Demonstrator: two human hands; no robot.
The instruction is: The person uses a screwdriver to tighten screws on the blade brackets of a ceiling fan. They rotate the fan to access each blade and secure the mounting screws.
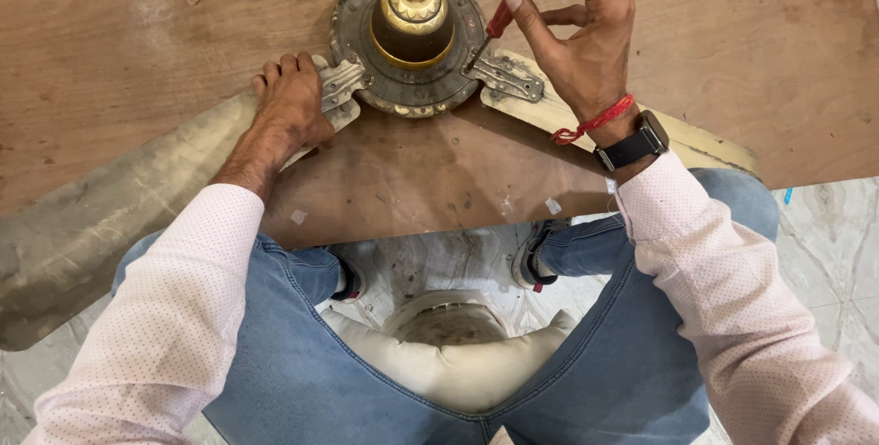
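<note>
A ceiling fan lies on a wooden board (137, 33). Its round dusty motor housing (407, 88) has a brass-coloured dome (414, 15) on top. My right hand (568, 33) grips a red-handled screwdriver (501, 16) whose tip meets the metal blade bracket (508, 77) at the motor's right side. My left hand (291, 97) presses flat on the left blade bracket (341, 83). A long dusty fan blade (82, 216) runs out to the lower left, and a cream blade (696, 138) passes under my right wrist.
I sit on a cream cushion (458, 367) with my knees apart, in blue jeans. Marble floor (824, 244) shows below the board's edge. Small paper scraps (299, 216) lie on the wood near its front edge.
</note>
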